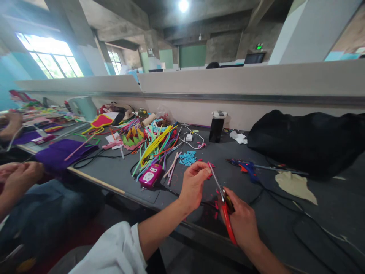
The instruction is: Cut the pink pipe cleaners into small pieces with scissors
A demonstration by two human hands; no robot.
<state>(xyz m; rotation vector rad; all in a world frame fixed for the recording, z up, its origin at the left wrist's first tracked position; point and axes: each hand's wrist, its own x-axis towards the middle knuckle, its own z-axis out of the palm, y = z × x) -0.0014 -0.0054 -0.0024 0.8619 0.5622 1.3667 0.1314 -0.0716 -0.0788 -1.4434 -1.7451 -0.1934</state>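
Observation:
My right hand [242, 220] grips red-handled scissors [224, 203], their blades pointing up and left toward my left hand. My left hand [194, 182] pinches a small pink piece [210, 166] at the blade tips, fingers closed on it. Small pink scraps [216, 205] lie on the dark table [119, 175] under my hands. A pile of small blue cut pieces [187, 158] lies just beyond my left hand.
A heap of coloured pipe cleaners [155, 144], a pink power strip [150, 176], a blue glue gun [246, 166], a black bottle [217, 126], a black bag [308, 140] and a beige scrap [295, 185] lie around. Another person's hands [17, 177] work at the left beside purple felt [61, 152].

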